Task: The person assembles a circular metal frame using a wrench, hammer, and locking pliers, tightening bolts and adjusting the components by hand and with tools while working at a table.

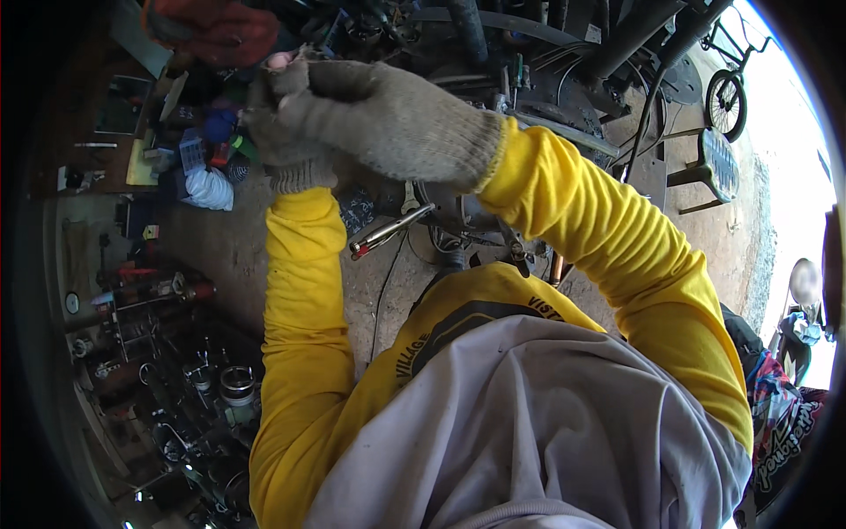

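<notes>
Both my hands wear worn grey-brown knit gloves and are together at the upper left. My right hand reaches across, its fingers bent and closed against my left hand. Whether it grips the left glove or some small thing, I cannot make out. Bare fingertips poke out of the worn glove ends. The left hand's fingers are mostly hidden behind the right. Below the hands, apart from them, lie a shiny metal bar tool with a red end and a spanner.
A red cloth item lies beyond the hands. Screwdrivers stand among dark metal parts ahead. To the left is a cluttered bench with a white plastic bag; machine parts sit at lower left. A chair and bicycle stand at right.
</notes>
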Motion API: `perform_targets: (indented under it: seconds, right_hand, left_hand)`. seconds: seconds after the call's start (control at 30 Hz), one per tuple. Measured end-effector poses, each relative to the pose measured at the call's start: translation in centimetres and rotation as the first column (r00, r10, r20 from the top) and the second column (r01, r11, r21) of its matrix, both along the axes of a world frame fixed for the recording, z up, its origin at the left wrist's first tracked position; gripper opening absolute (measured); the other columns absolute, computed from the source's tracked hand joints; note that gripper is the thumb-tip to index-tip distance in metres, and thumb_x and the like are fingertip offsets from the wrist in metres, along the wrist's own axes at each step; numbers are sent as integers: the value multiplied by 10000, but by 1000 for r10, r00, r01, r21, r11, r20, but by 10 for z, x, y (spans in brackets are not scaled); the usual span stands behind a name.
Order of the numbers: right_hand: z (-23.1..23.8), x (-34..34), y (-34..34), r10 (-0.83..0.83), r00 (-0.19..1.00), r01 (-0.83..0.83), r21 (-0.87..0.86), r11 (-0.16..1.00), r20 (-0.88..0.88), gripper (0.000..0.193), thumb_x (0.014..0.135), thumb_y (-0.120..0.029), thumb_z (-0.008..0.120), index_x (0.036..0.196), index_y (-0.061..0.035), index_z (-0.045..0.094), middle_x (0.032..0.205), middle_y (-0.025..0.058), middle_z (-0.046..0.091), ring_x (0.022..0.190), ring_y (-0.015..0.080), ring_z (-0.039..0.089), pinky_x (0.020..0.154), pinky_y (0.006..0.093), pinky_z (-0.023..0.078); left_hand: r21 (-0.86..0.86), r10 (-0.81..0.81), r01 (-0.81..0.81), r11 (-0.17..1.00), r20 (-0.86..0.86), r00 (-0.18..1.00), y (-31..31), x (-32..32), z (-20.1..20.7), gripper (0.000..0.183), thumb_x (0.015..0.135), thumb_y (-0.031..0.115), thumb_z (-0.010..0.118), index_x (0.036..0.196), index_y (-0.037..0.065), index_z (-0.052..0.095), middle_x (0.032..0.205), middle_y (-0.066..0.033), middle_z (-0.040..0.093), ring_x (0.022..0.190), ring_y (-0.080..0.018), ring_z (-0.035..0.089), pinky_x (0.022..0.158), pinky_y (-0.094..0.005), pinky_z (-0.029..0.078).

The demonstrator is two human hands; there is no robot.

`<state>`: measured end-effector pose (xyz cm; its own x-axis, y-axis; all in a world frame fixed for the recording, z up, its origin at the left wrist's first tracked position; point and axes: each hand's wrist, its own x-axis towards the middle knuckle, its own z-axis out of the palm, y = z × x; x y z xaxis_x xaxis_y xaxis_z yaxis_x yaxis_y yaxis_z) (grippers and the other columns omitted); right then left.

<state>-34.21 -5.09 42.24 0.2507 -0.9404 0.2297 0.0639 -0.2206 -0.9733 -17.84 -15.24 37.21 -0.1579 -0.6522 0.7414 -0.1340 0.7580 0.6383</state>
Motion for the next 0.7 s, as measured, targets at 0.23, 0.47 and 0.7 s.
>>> perform_targets:
  seconds: [0.23, 0.47, 0.7]
  right_hand:
    - [-1, 19, 4, 93, 990, -91, -28, 996, 104, 529, 902, -402, 690, 1271, -36, 590, 1099, 131, 676, 1028, 209, 642, 934, 332, 496]
    - [-2, 31, 17, 132, 991, -132, -4, 991, 24, 575, 936, -371, 648, 1354, -2, 505, 1180, 175, 636, 1088, 203, 617, 935, 338, 495]
    - [-23, 58, 37, 156, 970, -104, 263, 959, -187, 748, 958, -640, 430, 1346, -5, 510, 1144, 116, 641, 965, 175, 620, 878, 312, 481]
  left_hand:
    - [-337, 469, -402, 851, 144, 872, 9, 14, 27, 273, 930, 304, 645, 858, 46, 698, 762, -122, 677, 682, -271, 646, 640, -353, 506]
    - [-910, 651, -247, 334, 33, 758, -17, 45, 4, 162, 871, 218, 727, 939, 76, 688, 792, -101, 674, 717, -274, 668, 617, -393, 524]
    - [-916, 849, -274, 293, 117, 515, -4, 110, -1, 423, 870, 152, 738, 1250, 57, 578, 777, -125, 622, 621, -290, 603, 548, -404, 499]
